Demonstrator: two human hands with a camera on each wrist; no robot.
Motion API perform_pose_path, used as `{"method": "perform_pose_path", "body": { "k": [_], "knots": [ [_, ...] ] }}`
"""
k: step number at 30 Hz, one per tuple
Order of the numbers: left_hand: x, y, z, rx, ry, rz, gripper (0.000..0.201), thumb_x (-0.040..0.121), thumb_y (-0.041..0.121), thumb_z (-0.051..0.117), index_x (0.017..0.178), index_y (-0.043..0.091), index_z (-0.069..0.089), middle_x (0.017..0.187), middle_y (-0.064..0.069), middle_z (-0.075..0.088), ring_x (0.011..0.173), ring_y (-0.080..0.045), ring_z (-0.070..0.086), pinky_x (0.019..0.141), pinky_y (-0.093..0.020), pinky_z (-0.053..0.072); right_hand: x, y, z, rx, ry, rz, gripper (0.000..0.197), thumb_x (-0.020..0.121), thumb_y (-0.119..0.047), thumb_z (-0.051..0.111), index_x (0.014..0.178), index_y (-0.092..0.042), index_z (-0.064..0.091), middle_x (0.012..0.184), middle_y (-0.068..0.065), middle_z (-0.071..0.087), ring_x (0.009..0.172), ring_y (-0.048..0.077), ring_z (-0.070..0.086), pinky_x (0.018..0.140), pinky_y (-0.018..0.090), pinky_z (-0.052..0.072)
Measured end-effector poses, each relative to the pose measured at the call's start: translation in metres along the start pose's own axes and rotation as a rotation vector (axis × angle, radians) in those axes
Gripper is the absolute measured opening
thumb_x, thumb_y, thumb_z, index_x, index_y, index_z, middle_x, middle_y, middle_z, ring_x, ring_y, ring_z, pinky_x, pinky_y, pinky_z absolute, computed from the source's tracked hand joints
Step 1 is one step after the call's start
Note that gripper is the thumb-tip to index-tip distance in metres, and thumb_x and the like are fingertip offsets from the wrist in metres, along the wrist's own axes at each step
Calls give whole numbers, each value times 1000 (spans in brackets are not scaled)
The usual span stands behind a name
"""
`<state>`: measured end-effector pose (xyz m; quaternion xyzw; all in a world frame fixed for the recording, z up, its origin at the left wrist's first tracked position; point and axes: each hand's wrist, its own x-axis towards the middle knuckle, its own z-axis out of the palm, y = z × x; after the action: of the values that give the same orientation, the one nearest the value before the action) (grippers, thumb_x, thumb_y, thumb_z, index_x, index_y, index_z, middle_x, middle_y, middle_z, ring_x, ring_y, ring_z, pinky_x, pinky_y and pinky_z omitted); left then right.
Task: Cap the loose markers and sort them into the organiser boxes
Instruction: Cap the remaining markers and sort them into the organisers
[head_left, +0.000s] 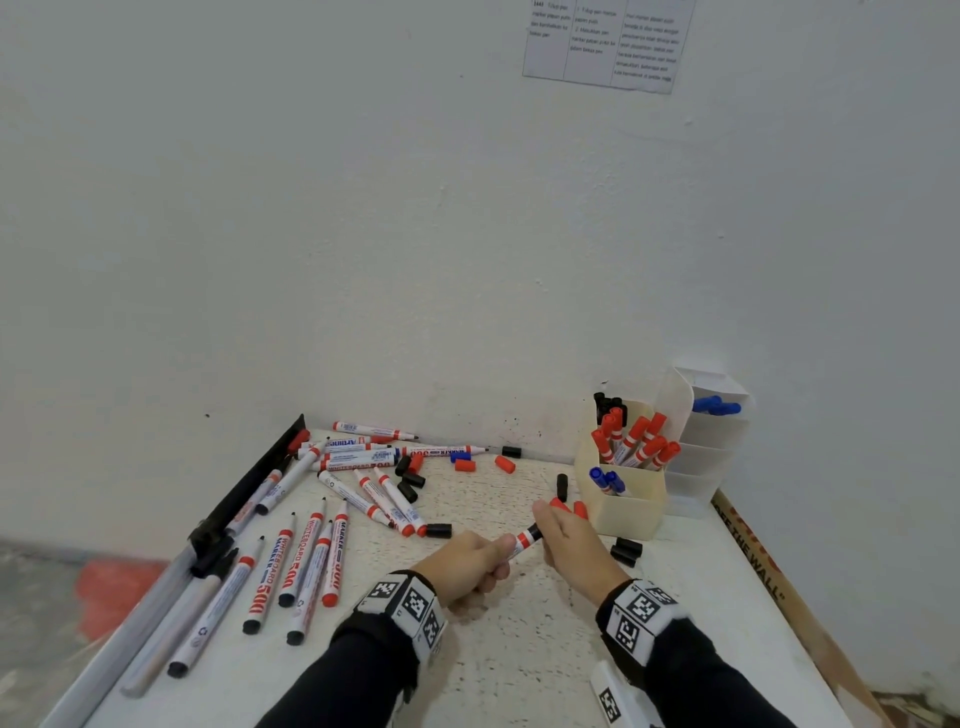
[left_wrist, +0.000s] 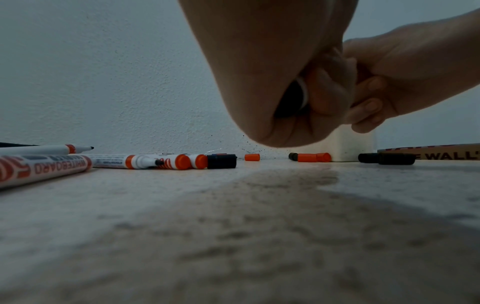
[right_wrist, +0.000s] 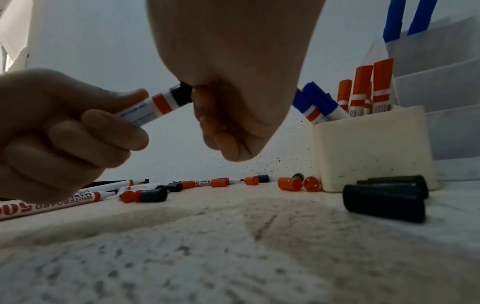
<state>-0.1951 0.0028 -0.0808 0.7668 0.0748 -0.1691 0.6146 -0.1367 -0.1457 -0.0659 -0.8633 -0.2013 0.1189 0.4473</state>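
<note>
**Black cap goes on, a short reach from the boxes**

I clenched my left hand round the marker, barrel angled up so its tip met the black cap pinched in my right hand. The pair hung just in front of the cream box, where capped reds and blues stood. Uncapped markers lay well left of the box; spare caps sat just beside it, handy for the next pick.
</note>
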Motion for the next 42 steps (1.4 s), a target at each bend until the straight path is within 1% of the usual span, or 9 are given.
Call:
{"method": "perform_pose_path", "body": {
  "k": [3,7,10,12,15,22,26,33,42],
  "knots": [
    [3,1,1,16,57,82,46,92,50,42,64,16,53,46,9,40,36,-6,32,40,-18,28,4,0,-6,9,-20,-54,36,98,-37,32,70,-17,42,56,-3,34,51,8,34,54,28,33],
    [2,3,0,254,348,173,50,96,50,28,93,16,66,80,6,60,73,-10,55,78,-24,45,9,-3,-17,-117,43,-114,38,99,-37,33,66,-19,41,58,-4,35,54,9,34,54,21,27],
    [2,-5,-12,546,735,-32,34,99,34,32,106,12,56,104,-7,58,98,-20,55,90,-33,48,8,-3,-26,-110,140,-129,39,99,-35,32,65,-17,42,60,-3,35,55,9,33,52,19,26],
    [3,-7,-13,662,741,-228,35,95,31,39,123,12,48,130,-9,44,120,-23,42,98,-35,42,4,-1,-32,-93,171,-120,37,99,-33,33,69,-14,46,61,-2,36,56,10,34,51,18,27],
    [7,-7,-9,741,646,-180,42,95,27,38,135,16,40,144,-6,33,134,-24,29,108,-39,32,0,5,-39,-56,199,-110,38,98,-33,34,71,-13,51,62,0,40,58,12,37,55,21,29],
    [9,-12,-9,871,559,-265,56,95,25,37,147,21,18,156,2,10,142,-26,11,112,-51,15,-8,13,-55,8,303,-124,37,98,-33,36,71,-13,51,59,1,39,51,10,34,46,14,27],
    [6,-9,-8,888,691,-218,40,94,32,38,133,22,38,140,-3,36,133,-24,27,109,-46,23,-12,9,-70,58,388,-165,30,97,-29,38,79,-13,55,63,1,49,53,13,42,45,14,34],
    [7,-13,-8,916,663,-308,38,95,32,37,132,24,38,137,-6,40,128,-24,36,105,-42,32,-11,-6,-113,62,616,-246,17,96,-27,42,99,-15,54,75,4,64,64,19,61,56,15,52],
    [12,-16,-10,597,783,-277,69,91,17,50,146,9,9,141,-13,33,110,-19,56,87,-28,50,11,-17,-141,-23,755,-230,25,97,-17,42,115,-4,53,97,10,60,79,22,60,55,3,45]
  ]
}}
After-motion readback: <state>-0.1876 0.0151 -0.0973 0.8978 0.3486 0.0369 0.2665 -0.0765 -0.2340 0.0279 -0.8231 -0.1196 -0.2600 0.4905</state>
